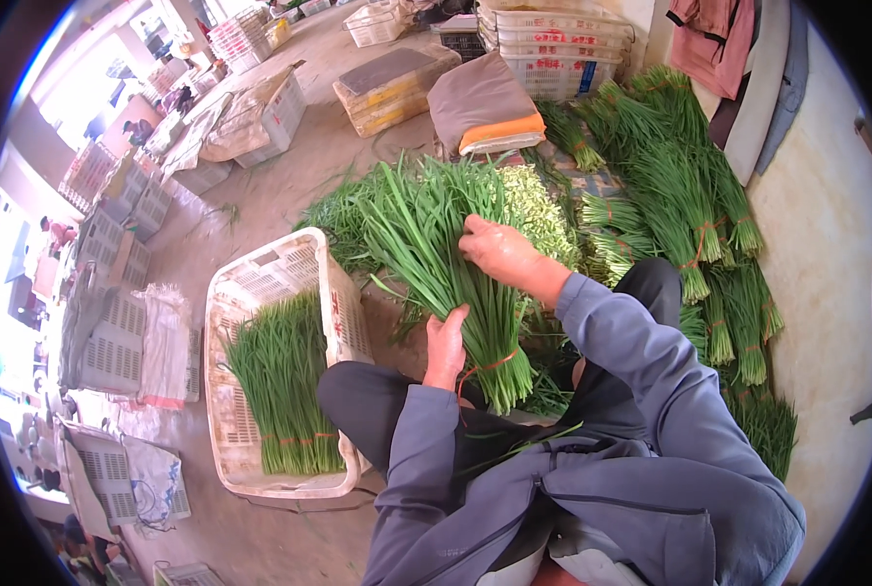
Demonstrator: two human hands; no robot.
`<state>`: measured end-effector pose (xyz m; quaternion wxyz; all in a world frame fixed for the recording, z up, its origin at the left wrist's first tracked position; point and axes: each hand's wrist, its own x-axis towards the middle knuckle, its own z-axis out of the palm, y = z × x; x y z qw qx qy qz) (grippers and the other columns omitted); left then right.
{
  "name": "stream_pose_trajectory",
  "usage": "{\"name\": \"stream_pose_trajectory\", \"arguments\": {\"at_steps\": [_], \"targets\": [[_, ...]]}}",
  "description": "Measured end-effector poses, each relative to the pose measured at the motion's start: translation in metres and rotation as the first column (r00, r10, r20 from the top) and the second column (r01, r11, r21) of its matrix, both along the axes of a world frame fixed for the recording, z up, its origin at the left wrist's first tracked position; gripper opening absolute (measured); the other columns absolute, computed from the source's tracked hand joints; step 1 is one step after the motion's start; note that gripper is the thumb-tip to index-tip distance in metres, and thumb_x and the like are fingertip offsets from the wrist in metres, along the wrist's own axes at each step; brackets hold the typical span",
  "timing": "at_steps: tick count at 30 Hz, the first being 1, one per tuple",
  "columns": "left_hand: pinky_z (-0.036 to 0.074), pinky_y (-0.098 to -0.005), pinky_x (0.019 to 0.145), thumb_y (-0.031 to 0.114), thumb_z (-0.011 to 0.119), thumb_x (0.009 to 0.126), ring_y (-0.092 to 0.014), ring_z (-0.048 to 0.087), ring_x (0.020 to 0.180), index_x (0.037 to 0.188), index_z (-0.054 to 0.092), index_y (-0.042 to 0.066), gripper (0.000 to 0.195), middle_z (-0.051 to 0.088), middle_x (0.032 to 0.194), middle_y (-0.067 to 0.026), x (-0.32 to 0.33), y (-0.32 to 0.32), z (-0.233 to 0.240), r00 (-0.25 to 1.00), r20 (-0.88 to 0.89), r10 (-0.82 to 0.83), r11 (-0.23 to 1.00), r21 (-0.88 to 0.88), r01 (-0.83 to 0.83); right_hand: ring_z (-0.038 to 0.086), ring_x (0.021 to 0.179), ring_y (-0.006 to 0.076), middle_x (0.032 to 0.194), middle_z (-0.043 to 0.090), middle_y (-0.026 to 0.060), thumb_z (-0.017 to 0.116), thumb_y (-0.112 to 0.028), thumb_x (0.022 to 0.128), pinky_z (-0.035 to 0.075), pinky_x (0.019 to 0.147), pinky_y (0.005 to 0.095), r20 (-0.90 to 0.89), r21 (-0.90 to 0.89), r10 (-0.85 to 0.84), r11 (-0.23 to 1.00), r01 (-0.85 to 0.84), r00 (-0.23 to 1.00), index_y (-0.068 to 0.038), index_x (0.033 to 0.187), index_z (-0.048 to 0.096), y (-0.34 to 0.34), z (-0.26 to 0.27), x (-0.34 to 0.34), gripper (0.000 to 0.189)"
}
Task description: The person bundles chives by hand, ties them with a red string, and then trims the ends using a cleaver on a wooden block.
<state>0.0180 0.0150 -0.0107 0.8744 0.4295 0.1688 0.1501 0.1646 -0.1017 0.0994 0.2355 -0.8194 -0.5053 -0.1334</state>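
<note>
A thick bundle of long green leaves, which look like garlic chives [414,242], is upright and tilted over my lap. An orange tie [500,360] circles it near the pale cut stem ends, with a loose end hanging down. My left hand [447,346] grips its side above the tie, thumb across the leaves. Higher up, my right hand [504,250] has its curled fingers closed at the leaves; what lies inside them is partly hidden. Stray leaves [531,444] rest across my lap.
Left of my knee, a white plastic crate [344,315] holds tied chive bundles [282,381]. Beyond my hands lie loose leaves [344,212] and pale trimmings [535,209]. More tied bundles [670,183] are heaped along the right wall. Stacked crates [560,51] and a folded cushion [480,99] stand ahead.
</note>
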Motion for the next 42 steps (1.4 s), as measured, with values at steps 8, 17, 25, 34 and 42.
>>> {"name": "stream_pose_trajectory", "arguments": {"at_steps": [8, 17, 25, 34, 42], "targets": [[0.056, -0.037, 0.088, 0.002, 0.061, 0.091, -0.022, 0.068, 0.099, 0.118, 0.063, -0.005, 0.027, 0.069, 0.113, -0.0117, -0.002, 0.008, -0.007, 1.0, -0.021, -0.01, 1.0, 0.01, 0.011, 0.067, 0.065, 0.0124, 0.08, 0.068, 0.0062, 0.06, -0.01, 0.098, 0.055, 0.057, 0.027, -0.839, 0.29, 0.192, 0.949, 0.12, 0.509, 0.002, 0.103, 0.065, -0.018, 0.034, -0.028, 0.014], [0.051, -0.033, 0.09, -0.001, 0.063, 0.089, -0.017, 0.065, 0.101, 0.117, 0.064, -0.001, 0.028, 0.069, 0.114, -0.007, 0.001, 0.006, -0.006, 0.998, -0.007, 0.059, 0.994, -0.096, -0.06, 0.069, 0.057, 0.0196, 0.071, 0.069, 0.015, 0.062, -0.012, 0.094, 0.056, 0.057, 0.0339, -0.829, 0.028, -0.089, 0.979, 0.201, 0.552, 0.004, 0.104, 0.07, -0.043, -0.035, -0.061, 0.021], [0.053, -0.0365, 0.089, 0.001, 0.062, 0.09, -0.02, 0.066, 0.1, 0.117, 0.064, -0.003, 0.027, 0.069, 0.115, -0.0078, 0.001, 0.009, -0.004, 0.998, 0.03, 0.054, 0.998, -0.025, -0.053, 0.069, 0.066, 0.0363, 0.07, 0.067, 0.019, 0.066, -0.015, 0.09, 0.056, 0.061, 0.0454, -0.398, 0.156, -0.107, 0.971, 0.182, 0.911, -0.004, 0.107, 0.066, -0.033, -0.027, -0.066, 0.02], [0.051, -0.0354, 0.094, 0.0, 0.06, 0.091, -0.019, 0.065, 0.105, 0.12, 0.063, -0.003, 0.029, 0.068, 0.119, -0.0085, -0.001, 0.005, -0.001, 0.997, 0.074, 0.013, 1.0, -0.015, -0.012, 0.069, 0.077, 0.0407, 0.078, 0.069, 0.0199, 0.068, -0.02, 0.086, 0.057, 0.071, 0.0504, -0.329, -0.058, -0.195, 0.981, 0.187, 0.924, -0.009, 0.114, 0.064, -0.037, -0.026, -0.062, 0.031], [0.053, -0.0364, 0.092, 0.0, 0.06, 0.092, -0.02, 0.065, 0.105, 0.121, 0.062, -0.002, 0.03, 0.067, 0.119, -0.009, 0.0, 0.007, -0.003, 0.998, 0.067, 0.0, 0.999, -0.049, 0.003, 0.07, 0.081, 0.0393, 0.081, 0.071, 0.0179, 0.075, -0.028, 0.083, 0.057, 0.074, 0.0482, -0.394, -0.05, -0.176, 0.984, 0.17, 0.902, -0.009, 0.117, 0.065, -0.032, -0.025, -0.064, 0.04]]}}
